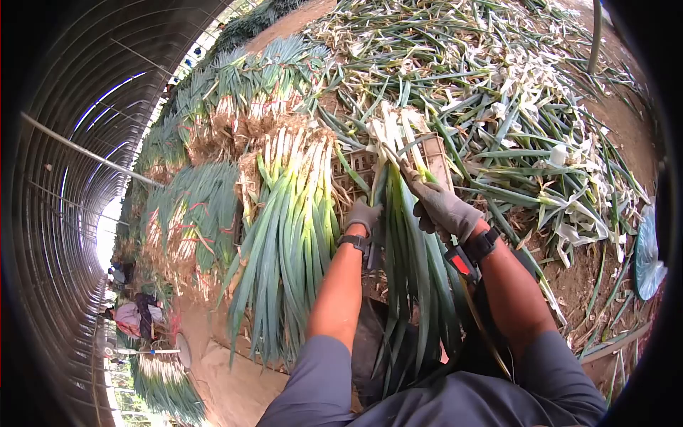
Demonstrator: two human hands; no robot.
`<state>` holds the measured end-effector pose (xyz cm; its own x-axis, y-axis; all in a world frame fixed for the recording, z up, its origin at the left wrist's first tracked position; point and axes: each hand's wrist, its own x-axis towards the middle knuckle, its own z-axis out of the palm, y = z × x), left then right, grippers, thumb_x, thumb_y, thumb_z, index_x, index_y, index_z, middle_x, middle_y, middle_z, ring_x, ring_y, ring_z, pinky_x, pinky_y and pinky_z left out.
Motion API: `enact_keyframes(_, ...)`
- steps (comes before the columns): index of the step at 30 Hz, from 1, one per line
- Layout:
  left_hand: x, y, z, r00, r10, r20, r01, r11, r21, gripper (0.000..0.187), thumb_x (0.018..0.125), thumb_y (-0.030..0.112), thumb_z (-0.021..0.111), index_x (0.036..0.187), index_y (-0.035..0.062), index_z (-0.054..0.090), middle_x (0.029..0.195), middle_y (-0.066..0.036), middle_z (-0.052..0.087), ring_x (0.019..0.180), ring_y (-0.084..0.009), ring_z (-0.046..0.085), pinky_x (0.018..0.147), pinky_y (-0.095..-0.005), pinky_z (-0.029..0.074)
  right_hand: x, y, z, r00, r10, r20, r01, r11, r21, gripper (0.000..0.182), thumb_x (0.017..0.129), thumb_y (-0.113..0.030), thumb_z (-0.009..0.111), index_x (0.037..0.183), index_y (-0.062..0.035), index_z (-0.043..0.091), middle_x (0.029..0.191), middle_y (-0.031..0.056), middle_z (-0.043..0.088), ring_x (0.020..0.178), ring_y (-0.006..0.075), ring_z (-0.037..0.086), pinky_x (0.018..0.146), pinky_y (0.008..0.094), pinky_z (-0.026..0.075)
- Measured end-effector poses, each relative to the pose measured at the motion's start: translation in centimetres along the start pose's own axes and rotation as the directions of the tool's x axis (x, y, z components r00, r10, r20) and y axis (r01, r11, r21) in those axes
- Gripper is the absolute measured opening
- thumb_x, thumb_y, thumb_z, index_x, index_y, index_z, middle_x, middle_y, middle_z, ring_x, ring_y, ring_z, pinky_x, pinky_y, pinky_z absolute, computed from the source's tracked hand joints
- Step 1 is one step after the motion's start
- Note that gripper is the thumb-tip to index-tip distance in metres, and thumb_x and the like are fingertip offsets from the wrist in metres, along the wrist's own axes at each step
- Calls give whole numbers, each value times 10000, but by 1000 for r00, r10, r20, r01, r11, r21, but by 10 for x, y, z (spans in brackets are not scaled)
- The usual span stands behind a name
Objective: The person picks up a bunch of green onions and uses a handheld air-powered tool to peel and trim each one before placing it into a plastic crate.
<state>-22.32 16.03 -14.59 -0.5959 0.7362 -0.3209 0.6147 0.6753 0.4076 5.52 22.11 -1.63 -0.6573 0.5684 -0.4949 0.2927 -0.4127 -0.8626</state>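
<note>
Long green onions (405, 242) hang in front of me, their white ends pointing away and their dark green leaves falling toward my lap. My left hand (364, 215), in a grey glove, is closed around the left side of this bunch. On its right side, my gloved right hand (447, 206) grips the stalks near where white turns to green, its fingers reaching along them. A plastic crate (435, 158) stands beneath the white ends. Left of my hands lies a thick pile of green onions (292, 206) with brown roots.
Discarded leaves and peelings (498, 107) heap up on the right and ahead. Tied green onion bundles (188, 220) line the left side. A clear plastic bag (647, 252) lies far right. A metal post (595, 35) rises at the upper right. Curved greenhouse framing (71, 142) runs along the left.
</note>
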Motion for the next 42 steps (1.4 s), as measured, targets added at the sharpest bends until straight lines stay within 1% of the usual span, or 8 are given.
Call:
enact_keyframes(9,45,22,-158,981,72,179,-157,839,522,482,843,424,725,1126,36,761,1064,-229,752,942,-323,737,846,-386,593,-6,-10,-10,1000,5,-21,-6,999,-50,612,1015,-665,458,1043,-63,564,777,29,563,510,120,576,373,271,423)
enact_keyframes(12,51,86,-247,926,271,-263,-339,902,-267,607,901,299,756,1418,53,555,1202,-186,703,868,-297,722,784,-371,621,-6,-9,-4,1000,-9,-23,7,997,-73,627,1014,-669,451,1057,-55,569,767,23,562,512,117,579,369,275,421)
enact_keyframes(13,42,96,-254,878,189,-439,-477,386,-789,692,903,294,763,1489,55,481,1292,-174,676,868,-287,716,795,-367,616,0,-1,-4,999,-31,-8,30,998,-58,631,1014,-670,447,1064,-54,572,766,23,566,517,116,582,376,277,426)
enact_keyframes(18,34,42,-205,937,241,-254,-242,970,30,810,936,341,697,1611,96,322,1494,-223,548,1161,-311,663,1036,-395,511,-8,-11,0,998,0,66,9,989,-149,641,1018,-666,445,1111,-48,590,766,26,586,541,120,597,425,282,454)
enact_keyframes(21,-6,5,-143,996,26,-82,7,925,379,433,929,401,562,1206,106,716,1209,-193,717,1090,-381,687,994,-448,528,-3,-2,4,989,10,149,23,975,-220,671,1012,-649,468,1116,2,592,821,66,618,551,159,618,475,305,495)
enact_keyframes(25,-20,-38,-73,940,47,-338,148,837,527,482,933,469,621,1220,84,666,1131,-168,745,1074,-328,713,930,-446,558,11,19,16,978,-16,207,60,976,-207,708,1004,-674,468,1114,13,601,801,66,618,565,158,633,462,312,490)
enact_keyframes(32,-4,-8,-88,978,-194,-76,208,936,283,592,865,500,692,1283,85,645,1318,-180,653,1141,-366,681,970,-459,545,11,9,23,973,19,230,32,976,-216,691,1015,-637,485,1159,30,597,807,67,606,569,157,623,506,317,516)
enact_keyframes(42,-2,-29,-45,928,27,-371,223,758,613,327,956,281,609,1206,73,644,1175,-156,696,967,-314,739,765,-429,600,7,14,24,976,6,219,25,990,-138,549,1057,-535,496,1181,-7,580,771,35,564,545,131,545,491,308,455)
